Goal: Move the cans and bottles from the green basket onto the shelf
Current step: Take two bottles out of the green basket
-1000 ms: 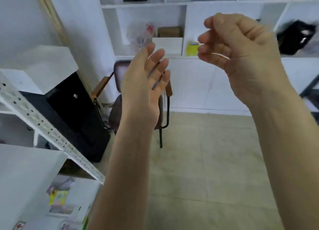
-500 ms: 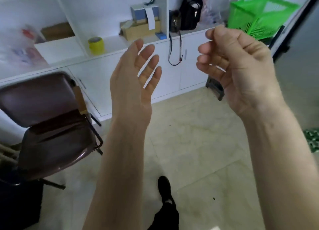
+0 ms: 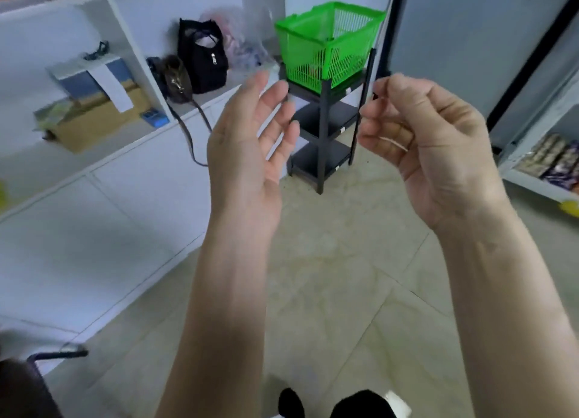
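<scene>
Green basket (image 3: 326,44) contents indistinct behind slats

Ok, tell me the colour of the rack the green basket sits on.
Black rack, seen clearly in the head view, under the green basket.
</scene>
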